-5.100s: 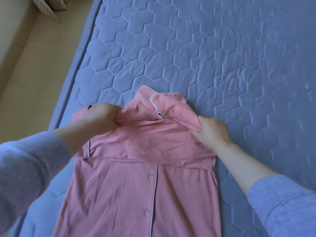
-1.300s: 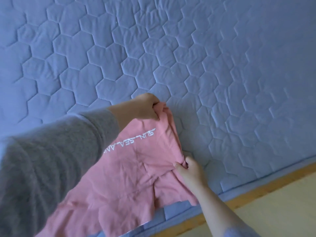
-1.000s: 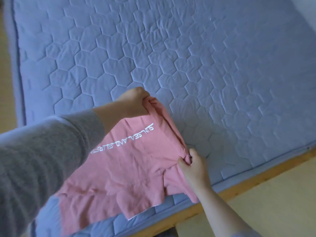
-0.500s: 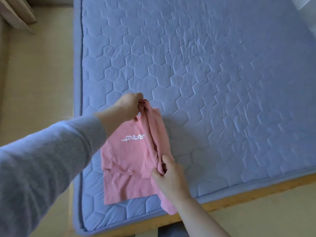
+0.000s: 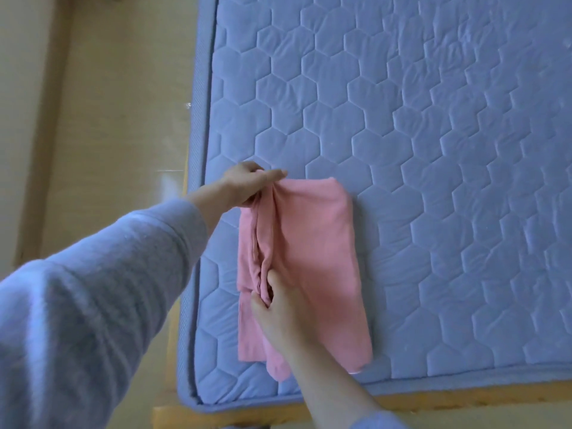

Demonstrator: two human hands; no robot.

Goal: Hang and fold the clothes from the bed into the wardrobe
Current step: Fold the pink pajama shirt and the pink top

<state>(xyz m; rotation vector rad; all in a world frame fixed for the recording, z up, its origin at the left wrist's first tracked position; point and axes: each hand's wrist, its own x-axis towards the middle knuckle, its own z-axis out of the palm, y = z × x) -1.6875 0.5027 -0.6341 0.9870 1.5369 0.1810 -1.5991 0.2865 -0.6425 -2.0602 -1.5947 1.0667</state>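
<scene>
A pink garment [image 5: 312, 258] lies folded lengthwise into a long strip on the blue quilted mattress [image 5: 433, 150], close to its near left corner. My left hand [image 5: 247, 185] pinches the far left corner of the fold. My right hand [image 5: 278, 308] grips the bunched left edge about halfway down the strip. Both hands sit on the garment's left side, where the layers meet in a ridge. The printed lettering is hidden inside the fold.
The mattress rests on a wooden bed frame [image 5: 464, 397] whose edge runs along the bottom. Pale wooden floor [image 5: 123, 119] lies left of the bed. No wardrobe and no other clothes are in view.
The spread pink garment has been folded over itself into a narrow strip and laid flat. Both hands moved left with the edge, and the lettering went out of sight.
</scene>
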